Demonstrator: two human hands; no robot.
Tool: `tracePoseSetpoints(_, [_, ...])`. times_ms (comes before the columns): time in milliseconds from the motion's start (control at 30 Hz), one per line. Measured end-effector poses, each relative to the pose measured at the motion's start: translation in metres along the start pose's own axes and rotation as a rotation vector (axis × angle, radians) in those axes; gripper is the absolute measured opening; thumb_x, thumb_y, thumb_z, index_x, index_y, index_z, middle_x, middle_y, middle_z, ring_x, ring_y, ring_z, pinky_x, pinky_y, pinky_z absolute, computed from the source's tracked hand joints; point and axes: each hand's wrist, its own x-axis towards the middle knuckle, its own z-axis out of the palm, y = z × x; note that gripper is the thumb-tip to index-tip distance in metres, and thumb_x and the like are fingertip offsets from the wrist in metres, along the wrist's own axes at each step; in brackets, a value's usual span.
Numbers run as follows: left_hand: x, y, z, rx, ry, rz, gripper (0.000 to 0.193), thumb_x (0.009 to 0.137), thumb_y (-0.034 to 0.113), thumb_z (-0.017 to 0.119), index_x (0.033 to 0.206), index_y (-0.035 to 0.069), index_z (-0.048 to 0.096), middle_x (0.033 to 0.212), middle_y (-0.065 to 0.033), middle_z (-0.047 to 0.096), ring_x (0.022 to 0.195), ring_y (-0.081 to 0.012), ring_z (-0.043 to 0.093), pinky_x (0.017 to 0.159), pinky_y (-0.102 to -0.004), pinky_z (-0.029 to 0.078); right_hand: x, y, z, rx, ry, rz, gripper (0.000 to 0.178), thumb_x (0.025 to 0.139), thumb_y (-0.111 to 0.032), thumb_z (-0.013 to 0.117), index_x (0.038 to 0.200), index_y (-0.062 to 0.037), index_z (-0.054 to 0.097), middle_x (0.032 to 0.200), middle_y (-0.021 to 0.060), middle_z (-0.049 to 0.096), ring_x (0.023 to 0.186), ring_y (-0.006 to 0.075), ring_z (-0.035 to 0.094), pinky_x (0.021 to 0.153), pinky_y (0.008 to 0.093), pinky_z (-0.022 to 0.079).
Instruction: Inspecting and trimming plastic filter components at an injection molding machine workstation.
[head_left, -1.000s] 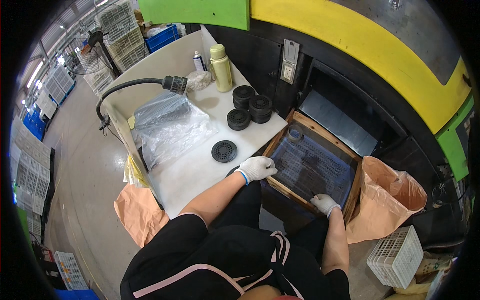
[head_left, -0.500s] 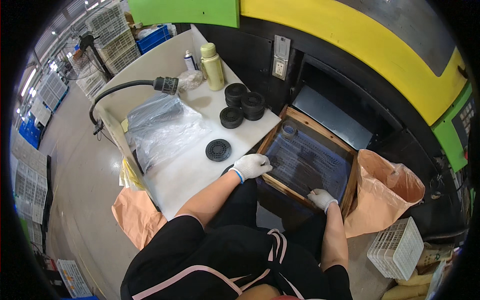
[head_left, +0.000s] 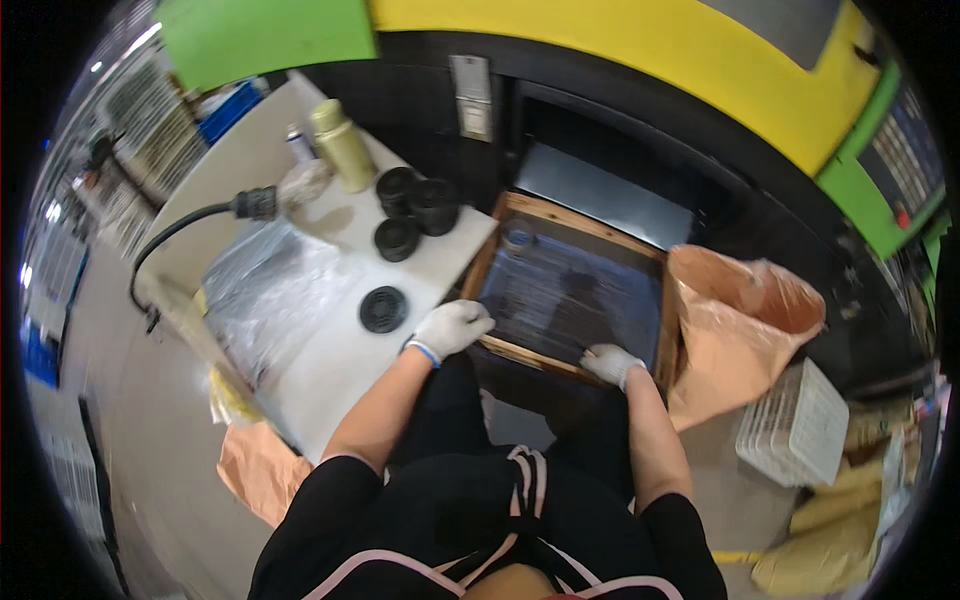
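White knitted gloves cover both hands. My left hand (head_left: 452,327) is at the near left corner of a shallow wooden-framed box (head_left: 580,220), its fingers curled together. Over the box's front edge, toward its right end, lies my right hand (head_left: 611,365) with the fingers drawn in. Blur and the gloves hide anything small inside either hand. In the box's far left corner, a tape-like ring (head_left: 518,240) sits on the bluish bottom. A single black slotted disc (head_left: 383,309) lies on the white tabletop left of my left hand, and stacks of black discs (head_left: 410,212) stand beyond it.
Clear plastic sheeting (head_left: 265,285), a yellow-green bottle (head_left: 342,150) and a lamp-like head on a bent black arm (head_left: 255,203) occupy the white table (head_left: 320,400). An open peach bag (head_left: 720,350) stands right of the box, beside a white crate (head_left: 795,425). A machine panel (head_left: 600,45) rises behind.
The whole view has swung, so the table, box and machine sit further left and higher in the picture. Both hands stay at the box's front edge; the right hand's fingers look more drawn in.
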Motion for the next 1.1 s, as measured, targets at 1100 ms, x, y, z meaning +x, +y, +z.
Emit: tracePoseSetpoints(1100, [0.001,0.011,-0.005,0.109,-0.069,-0.037,0.027,0.091,0.028,0.066,0.099,0.003,0.07,0.099,-0.0176,0.069,0.095,-0.0349,0.067,0.084,-0.0409,0.053,0.001,-0.019,-0.012,-0.052,-0.091,0.093,0.05,0.088,-0.039,0.055,0.113,0.0024,0.068,0.118,0.026,0.066,0.115,0.0409,0.06,0.097,0.0435,0.046])
